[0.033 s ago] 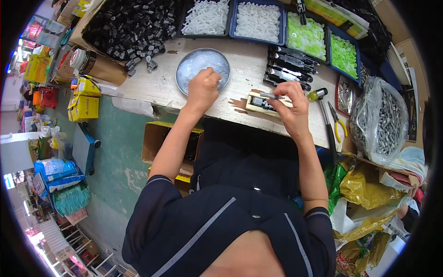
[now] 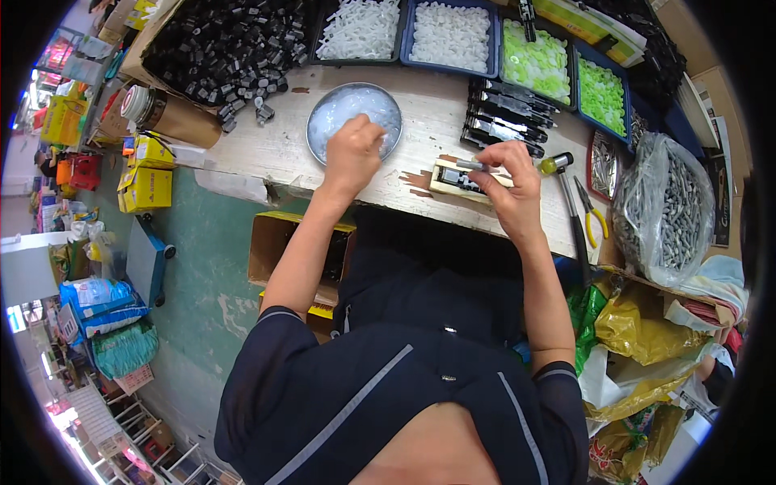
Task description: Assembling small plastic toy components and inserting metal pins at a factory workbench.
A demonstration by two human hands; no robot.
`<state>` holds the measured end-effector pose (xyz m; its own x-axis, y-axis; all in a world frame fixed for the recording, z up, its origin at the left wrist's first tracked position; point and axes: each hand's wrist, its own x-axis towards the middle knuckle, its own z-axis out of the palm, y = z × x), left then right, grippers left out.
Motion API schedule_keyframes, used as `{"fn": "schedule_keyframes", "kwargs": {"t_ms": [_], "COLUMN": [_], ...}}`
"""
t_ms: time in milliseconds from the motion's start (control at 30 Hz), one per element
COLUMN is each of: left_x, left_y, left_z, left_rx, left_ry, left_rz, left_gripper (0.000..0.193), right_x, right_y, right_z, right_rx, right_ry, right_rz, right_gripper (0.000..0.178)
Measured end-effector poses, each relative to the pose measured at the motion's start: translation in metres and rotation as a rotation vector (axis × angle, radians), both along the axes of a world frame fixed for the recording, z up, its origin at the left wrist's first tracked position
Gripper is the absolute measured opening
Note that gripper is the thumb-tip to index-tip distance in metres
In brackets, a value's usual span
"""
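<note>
My left hand is over the near right part of a round metal bowl, its fingers curled together. What they hold, if anything, is hidden. Whitish, translucent contents lie in the bowl. My right hand pinches a small grey metal cylinder between thumb and fingers. Just below it, at the table's front edge, a pale wooden block carries a black part. Several black assemblies lie in a row behind that hand.
Trays of white sticks, white caps and green pieces line the back. Black parts are heaped at the left beside a jar. A hammer, yellow-handled pliers and a bag of metal parts lie right.
My left hand has shifted very slightly up and left over the bowl. The right hand stays at the wooden block with its grip unchanged.
</note>
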<state>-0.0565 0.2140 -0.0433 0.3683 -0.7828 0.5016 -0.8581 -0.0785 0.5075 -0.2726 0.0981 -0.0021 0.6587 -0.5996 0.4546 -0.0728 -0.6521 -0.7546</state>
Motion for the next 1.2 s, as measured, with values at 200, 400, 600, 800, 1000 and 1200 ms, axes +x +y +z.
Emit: {"fn": "schedule_keyframes", "kwargs": {"t_ms": [200,400,600,800,1000,1200], "left_x": [-0.018,-0.041,-0.049,-0.056,-0.055,-0.059], "left_y": [-0.001,-0.004,-0.008,-0.01,-0.013,-0.015], "left_z": [0.031,0.031,0.029,0.031,0.033,0.043], "left_rx": [-0.109,-0.186,-0.214,-0.216,-0.206,-0.201], "left_ry": [0.754,1.205,1.325,1.258,0.888,0.522], "left_rz": [-0.061,-0.249,-0.288,-0.279,-0.302,-0.442], "left_gripper": [0.012,0.011,0.012,0.01,0.012,0.015], "right_x": [0.005,0.011,0.007,0.008,0.004,-0.006], "right_y": [0.003,0.004,0.003,0.003,0.002,-0.002], "right_z": [0.001,0.0,-0.004,-0.002,-0.001,0.005], "right_rx": [-0.02,-0.045,0.049,0.066,0.038,-0.126], "right_ry": [-0.031,-0.073,-0.089,-0.085,-0.1,-0.042], "right_rz": [-0.013,-0.048,-0.09,-0.081,-0.087,-0.023], "right_gripper": [0.02,0.019,0.018,0.017,0.018,0.02]}}
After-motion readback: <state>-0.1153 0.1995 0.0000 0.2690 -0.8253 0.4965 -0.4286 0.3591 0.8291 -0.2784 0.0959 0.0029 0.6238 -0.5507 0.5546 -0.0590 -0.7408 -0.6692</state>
